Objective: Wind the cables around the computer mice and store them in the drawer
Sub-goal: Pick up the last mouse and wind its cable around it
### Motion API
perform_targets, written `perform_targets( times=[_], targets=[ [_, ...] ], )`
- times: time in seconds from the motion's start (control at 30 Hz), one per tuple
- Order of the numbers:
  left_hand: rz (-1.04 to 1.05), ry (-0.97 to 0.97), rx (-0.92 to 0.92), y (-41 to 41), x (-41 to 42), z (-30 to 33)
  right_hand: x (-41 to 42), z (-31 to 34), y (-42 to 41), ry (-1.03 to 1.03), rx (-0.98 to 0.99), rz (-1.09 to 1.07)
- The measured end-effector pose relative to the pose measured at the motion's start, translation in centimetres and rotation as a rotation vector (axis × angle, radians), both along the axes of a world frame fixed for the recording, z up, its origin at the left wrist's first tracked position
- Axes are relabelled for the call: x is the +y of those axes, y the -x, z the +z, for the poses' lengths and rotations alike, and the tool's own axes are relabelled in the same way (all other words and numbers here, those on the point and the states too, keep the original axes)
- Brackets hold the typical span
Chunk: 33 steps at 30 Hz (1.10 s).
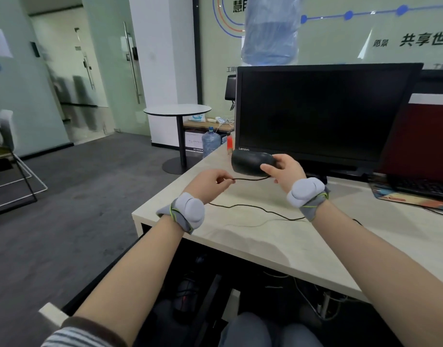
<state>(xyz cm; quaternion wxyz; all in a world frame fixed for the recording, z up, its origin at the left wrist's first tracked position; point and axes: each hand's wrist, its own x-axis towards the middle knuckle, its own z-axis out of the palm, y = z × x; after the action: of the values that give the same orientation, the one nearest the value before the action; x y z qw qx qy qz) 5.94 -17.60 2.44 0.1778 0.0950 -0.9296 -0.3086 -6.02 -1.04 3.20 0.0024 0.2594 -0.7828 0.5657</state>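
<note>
The left hand (210, 182) pinches the black cable (250, 179) above the desk (278, 244). The cable runs tight to the black mouse (251, 162), which the right hand (286, 171) grips in the air before the monitor (323, 113). The rest of the cable lies loose on the desk.
</note>
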Motion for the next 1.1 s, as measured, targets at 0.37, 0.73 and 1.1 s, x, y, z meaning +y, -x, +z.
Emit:
perform_targets(
  times=[0.37, 0.73, 1.1],
  targets=[
    [-0.201, 0.156, 0.137, -0.2, -2.0, 3.8, -0.3, 0.0, -1.5, -0.313, 0.164, 0.393],
    [-0.072, -0.792, 0.255, 0.9, 0.7, 0.1, -2.3, -0.4, -2.8, 0.533, -0.536, 0.608],
    [-0.038, 0.121, -0.195, 1.1, 3.7, -0.2, -1.4, -0.6, 0.0, 0.009, 0.179, -0.009]
  ],
)
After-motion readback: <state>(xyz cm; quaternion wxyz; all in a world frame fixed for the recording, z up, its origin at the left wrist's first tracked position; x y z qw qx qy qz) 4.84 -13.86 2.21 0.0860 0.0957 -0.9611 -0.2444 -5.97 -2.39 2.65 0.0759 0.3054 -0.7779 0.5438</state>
